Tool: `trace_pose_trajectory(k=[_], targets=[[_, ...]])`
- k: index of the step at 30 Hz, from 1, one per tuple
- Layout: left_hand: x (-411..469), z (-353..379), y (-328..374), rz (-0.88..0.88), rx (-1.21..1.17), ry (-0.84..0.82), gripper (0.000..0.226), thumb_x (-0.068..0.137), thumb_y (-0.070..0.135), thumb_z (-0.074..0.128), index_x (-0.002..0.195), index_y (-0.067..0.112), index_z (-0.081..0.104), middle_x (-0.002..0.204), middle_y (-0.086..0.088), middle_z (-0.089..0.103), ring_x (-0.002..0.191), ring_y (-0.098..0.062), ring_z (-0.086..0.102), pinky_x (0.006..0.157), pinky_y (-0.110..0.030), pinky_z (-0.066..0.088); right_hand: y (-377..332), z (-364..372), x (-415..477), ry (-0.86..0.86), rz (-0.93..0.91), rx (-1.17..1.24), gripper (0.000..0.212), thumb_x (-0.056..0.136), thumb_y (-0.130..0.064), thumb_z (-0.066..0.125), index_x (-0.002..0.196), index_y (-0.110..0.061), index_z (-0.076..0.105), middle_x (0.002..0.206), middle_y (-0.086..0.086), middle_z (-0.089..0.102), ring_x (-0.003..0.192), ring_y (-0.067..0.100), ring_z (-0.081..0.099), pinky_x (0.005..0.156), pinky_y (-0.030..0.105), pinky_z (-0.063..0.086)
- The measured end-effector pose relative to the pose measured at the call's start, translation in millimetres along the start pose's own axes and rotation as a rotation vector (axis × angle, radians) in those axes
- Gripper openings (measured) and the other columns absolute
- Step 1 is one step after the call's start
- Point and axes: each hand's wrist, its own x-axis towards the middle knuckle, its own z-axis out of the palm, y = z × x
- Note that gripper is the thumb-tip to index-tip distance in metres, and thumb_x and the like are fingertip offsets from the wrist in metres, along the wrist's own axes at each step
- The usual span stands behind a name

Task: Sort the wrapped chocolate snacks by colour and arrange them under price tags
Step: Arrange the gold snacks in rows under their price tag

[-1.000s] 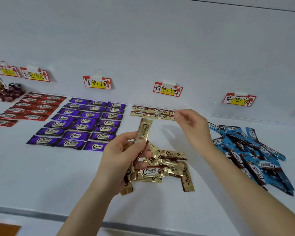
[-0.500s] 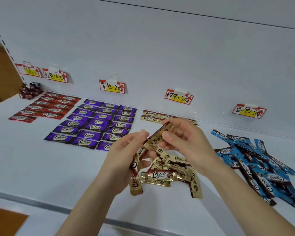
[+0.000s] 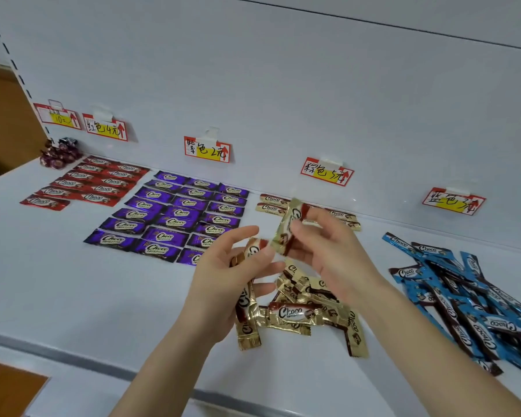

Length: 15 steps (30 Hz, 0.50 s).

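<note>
Snack wrapper shines gold, with brown band and Choco lettering.

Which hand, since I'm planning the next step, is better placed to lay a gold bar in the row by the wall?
Right, probably. The right hand pinches one gold bar, raised before the gold row; the left hand grips other bars nearer the pile.

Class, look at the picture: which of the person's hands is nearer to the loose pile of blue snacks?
Right. The right hand is left of the blue pile, pinching a gold snack. The left hand is farther left, gripping other gold snacks.
</note>
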Motion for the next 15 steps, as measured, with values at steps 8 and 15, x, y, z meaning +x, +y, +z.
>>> trace_pose_trajectory(k=[8,15], targets=[[4.9,-14.6,0.8,-0.173,-0.132,0.037,0.026,0.092,-0.002,0.048,0.118,-0.002,0.052,0.086,-0.016,0.073,0.076,-0.019,0.072,0.049,-0.023,0.054,16.9,-23.6,73.7,-0.201,-0.06,-1.087,0.025,0.09,-0.021,0.058,0.113,-0.012,0.06,0.095,0.007,0.063,0.079,0.015,0.055,0.073,0.028,0.045],[5.3,-28.1,-2.2,-0.075,-0.125,0.094,0.014,0.091,0.003,0.051,0.098,0.01,0.061,0.086,-0.011,0.074,0.081,-0.018,0.072,0.054,-0.025,0.055,41.8,-28.4,53.6,0.04,-0.275,-1.347,0.026,0.095,-0.03,0.046,0.112,-0.015,0.06,0.104,0.002,0.058,0.098,0.02,0.052,0.071,0.029,0.039]])
